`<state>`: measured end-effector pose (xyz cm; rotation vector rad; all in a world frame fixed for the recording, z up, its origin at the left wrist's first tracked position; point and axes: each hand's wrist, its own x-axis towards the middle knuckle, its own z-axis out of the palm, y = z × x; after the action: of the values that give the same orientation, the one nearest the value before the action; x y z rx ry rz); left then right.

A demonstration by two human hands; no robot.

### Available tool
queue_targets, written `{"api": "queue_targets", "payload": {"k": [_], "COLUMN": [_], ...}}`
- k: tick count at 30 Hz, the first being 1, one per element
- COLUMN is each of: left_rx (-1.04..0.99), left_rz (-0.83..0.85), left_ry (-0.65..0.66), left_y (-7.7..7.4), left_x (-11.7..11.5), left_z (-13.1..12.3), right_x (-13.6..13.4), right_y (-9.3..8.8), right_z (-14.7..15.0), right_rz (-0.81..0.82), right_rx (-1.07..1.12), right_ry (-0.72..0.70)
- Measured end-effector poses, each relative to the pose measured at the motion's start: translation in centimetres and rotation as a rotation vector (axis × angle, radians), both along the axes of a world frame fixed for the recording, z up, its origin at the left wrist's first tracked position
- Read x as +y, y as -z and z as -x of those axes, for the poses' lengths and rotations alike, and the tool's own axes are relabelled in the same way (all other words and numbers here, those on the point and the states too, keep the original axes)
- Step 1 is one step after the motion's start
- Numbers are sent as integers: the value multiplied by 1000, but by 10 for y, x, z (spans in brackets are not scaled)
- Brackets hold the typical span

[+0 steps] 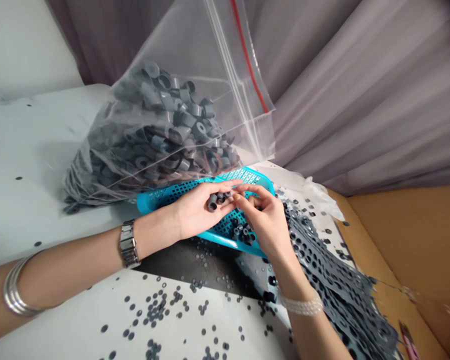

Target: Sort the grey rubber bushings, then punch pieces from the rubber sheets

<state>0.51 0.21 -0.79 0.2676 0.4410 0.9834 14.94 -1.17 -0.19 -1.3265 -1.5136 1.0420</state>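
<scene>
My left hand (193, 210) is turned palm up over a blue plastic basket (225, 241). Several small dark grey rubber caps (212, 202) rest in its curled fingers. From the right, my right hand (272, 220) meets the left fingertips with thumb and forefinger pinched together; whatever is between them is too small to make out. More small caps (243, 231) lie in the basket below my hands. Behind the basket leans a large clear zip bag (165, 120), filled with grey cylindrical caps.
Perforated grey rubber sheets (322, 265) are stacked at the right. Many small dark discs (155, 307) are scattered over the white table (78, 330). A brown cardboard box (408, 235) stands at far right, with a pink-handled tool (408, 342) near it. Grey curtain (360, 100) hangs behind.
</scene>
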Motion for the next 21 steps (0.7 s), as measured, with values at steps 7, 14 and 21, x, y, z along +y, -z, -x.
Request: {"api": "queue_targets", "payload": {"k": [7,14,21], "left_rx": [38,18,-1], "left_rz": [-36,73,175], "left_ry": [10,-50,-29], "left_y": [1,-7,-10], "left_x": [0,-3,-1], "left_z": [-1,0,3], "right_x": [-6,-2,4], "right_y": [-5,-3,-5], "right_z": [3,-2,-8], "right_rz": [-240,-141,535], "right_rx": [-350,-231,702], "right_ry": [-44,-16,-270]}}
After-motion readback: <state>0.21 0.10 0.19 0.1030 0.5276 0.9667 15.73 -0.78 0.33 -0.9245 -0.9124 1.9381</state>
